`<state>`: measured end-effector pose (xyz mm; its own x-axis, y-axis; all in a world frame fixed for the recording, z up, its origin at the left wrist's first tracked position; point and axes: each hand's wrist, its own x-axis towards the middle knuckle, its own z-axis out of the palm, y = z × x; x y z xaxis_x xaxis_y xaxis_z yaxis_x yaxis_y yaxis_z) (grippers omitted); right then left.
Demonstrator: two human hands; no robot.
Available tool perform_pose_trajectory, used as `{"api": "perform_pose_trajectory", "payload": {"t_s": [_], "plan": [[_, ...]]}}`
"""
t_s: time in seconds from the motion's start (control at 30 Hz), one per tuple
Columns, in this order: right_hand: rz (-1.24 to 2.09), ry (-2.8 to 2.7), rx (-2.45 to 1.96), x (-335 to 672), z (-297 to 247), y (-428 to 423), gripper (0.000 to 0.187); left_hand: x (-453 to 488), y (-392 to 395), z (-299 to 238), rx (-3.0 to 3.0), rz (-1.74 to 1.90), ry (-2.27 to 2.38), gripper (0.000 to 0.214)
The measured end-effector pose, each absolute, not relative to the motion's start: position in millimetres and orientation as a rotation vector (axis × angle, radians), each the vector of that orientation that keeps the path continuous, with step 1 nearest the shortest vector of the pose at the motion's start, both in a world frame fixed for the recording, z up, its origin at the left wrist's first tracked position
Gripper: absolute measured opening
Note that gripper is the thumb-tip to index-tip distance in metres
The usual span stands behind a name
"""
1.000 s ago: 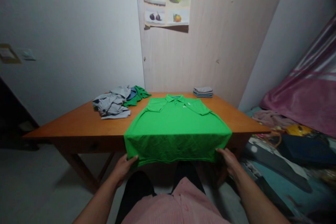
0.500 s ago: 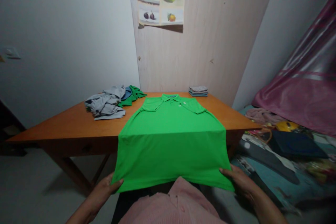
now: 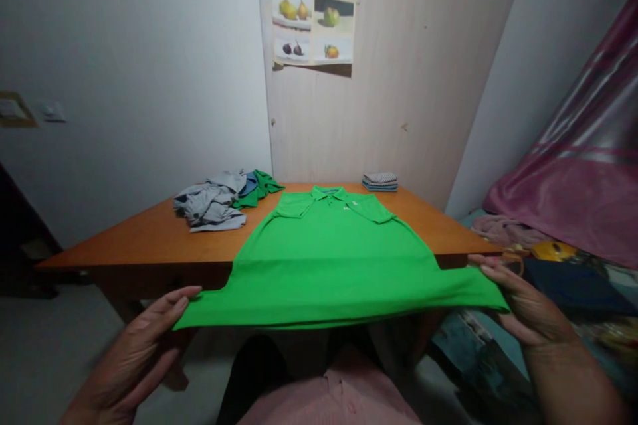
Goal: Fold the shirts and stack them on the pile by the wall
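A bright green polo shirt (image 3: 329,246) lies front up on the wooden table (image 3: 134,239), its collar toward the wall and both short sleeves on the tabletop. Its lower part hangs past the near edge and is stretched wide in the air. My left hand (image 3: 154,332) pinches the hem's left corner between thumb and fingers. At the other end, my right hand (image 3: 523,299) grips the right corner of the hem. The cloth between them is taut, with the sides pulled outward.
Crumpled grey clothes (image 3: 214,202) lie at the table's left, with a dark green garment (image 3: 262,187) behind. A small folded stack (image 3: 379,181) sits at the back right. Beyond the table's right side, a bed (image 3: 498,339) holds assorted things beside a pink curtain (image 3: 573,199). Fruit pictures (image 3: 313,33) hang on the wall.
Both hands have risen and spread apart, pulling the hem corners outward and up. The shirt's lower part is now wider and lifted; its collar end stays on the table. The view has shifted slightly.
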<state>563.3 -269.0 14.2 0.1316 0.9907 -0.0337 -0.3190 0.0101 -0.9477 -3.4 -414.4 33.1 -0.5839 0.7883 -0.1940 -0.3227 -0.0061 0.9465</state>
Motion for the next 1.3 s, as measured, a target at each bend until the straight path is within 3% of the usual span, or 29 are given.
{"api": "perform_pose_trajectory", "payload": {"t_s": [0.07, 0.23, 0.33, 0.83, 1.13, 1.3], "plan": [[1.229, -0.884, -0.929, 559.5, 24.7, -254.5, 0.032, -5.3, -403.5, 43.7, 0.572, 1.761, 1.314, 0.035], [1.238, -0.974, -0.787, 542.4, 51.6, -220.7, 0.050, -4.7, -374.2, 69.2, 0.725, 1.757, 1.089, 0.061], [1.229, -0.968, -0.798, 530.8, 60.5, -201.7, 0.052, -2.5, -356.2, 80.6, 0.802, 1.729, 1.076, 0.064], [1.364, -0.710, -0.726, 503.3, 69.9, -88.8, 0.036, -15.6, -237.1, 107.2, 0.731, 1.789, 1.010, 0.049], [1.388, -0.618, -0.733, 482.4, 94.2, -3.2, 0.025, -13.0, -128.9, 132.8, 0.528, 1.854, 0.964, 0.016], [1.348, -0.612, -0.814, 467.6, 102.1, 44.3, 0.017, -18.2, -70.9, 137.2, 0.469, 1.855, 0.999, 0.015]]}}
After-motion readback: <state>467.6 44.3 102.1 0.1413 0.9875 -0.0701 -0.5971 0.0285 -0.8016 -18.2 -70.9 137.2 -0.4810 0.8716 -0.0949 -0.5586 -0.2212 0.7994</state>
